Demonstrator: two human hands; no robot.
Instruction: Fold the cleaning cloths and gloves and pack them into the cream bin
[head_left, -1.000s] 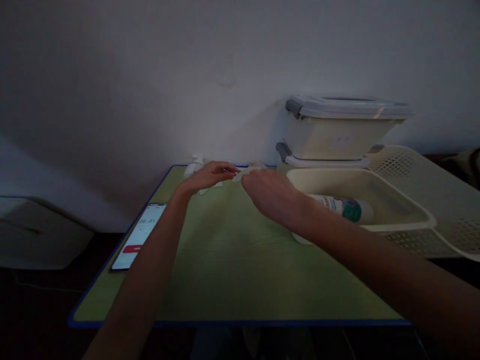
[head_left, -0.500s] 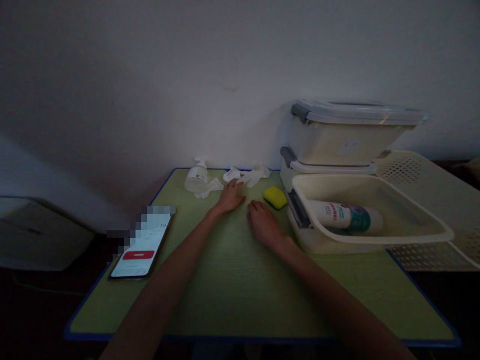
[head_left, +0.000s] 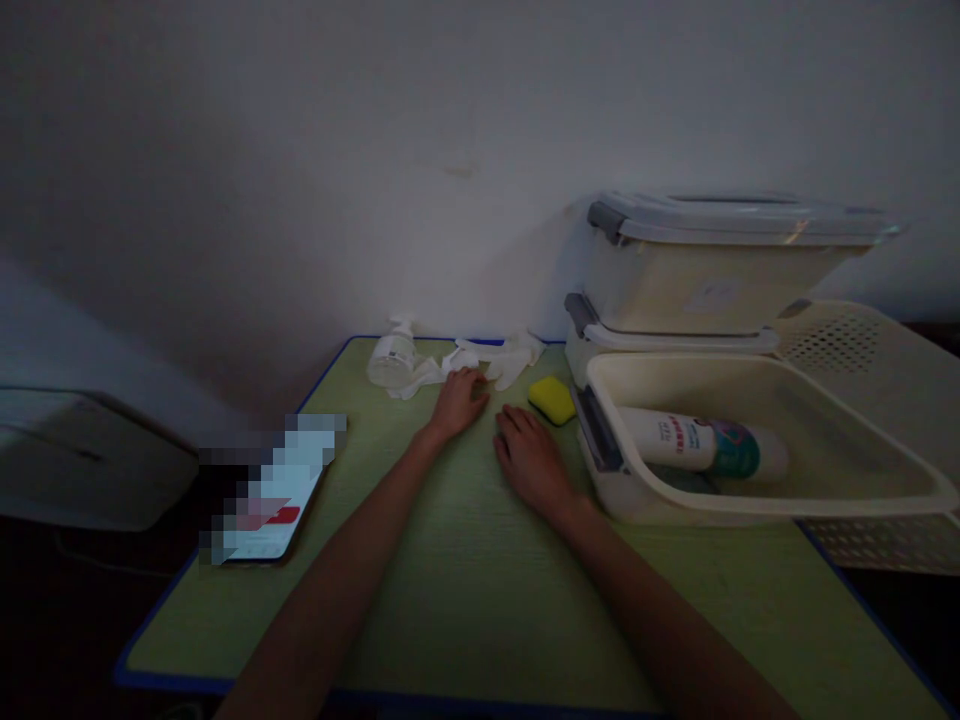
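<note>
My left hand (head_left: 459, 404) rests on the green tabletop (head_left: 450, 560), its fingers loosely bent and apart, holding nothing. Its fingertips are close to a crumpled thin white piece (head_left: 459, 355); whether they touch it I cannot tell. Beside that lies another limp white piece with finger-like strips, like a glove (head_left: 514, 360). My right hand (head_left: 531, 455) lies palm down on the table, fingers slightly bent, with nothing seen in it. Just beyond it is a yellow sponge (head_left: 553, 399) with a dark underside. A clear pump bottle (head_left: 392, 360) lies at the back left.
A phone (head_left: 289, 500) with a lit, partly blurred screen lies at the left edge. On the right, an open cream bin (head_left: 750, 505) holds a white and teal bottle (head_left: 694, 443). Behind it are stacked lidded boxes (head_left: 720, 280) and a perforated basket (head_left: 847, 345). A wall stands behind.
My left hand has drawn back slightly toward me, its fingers more bent. My right hand stays almost in place, fingers a little straighter. The view has shifted slightly.
</note>
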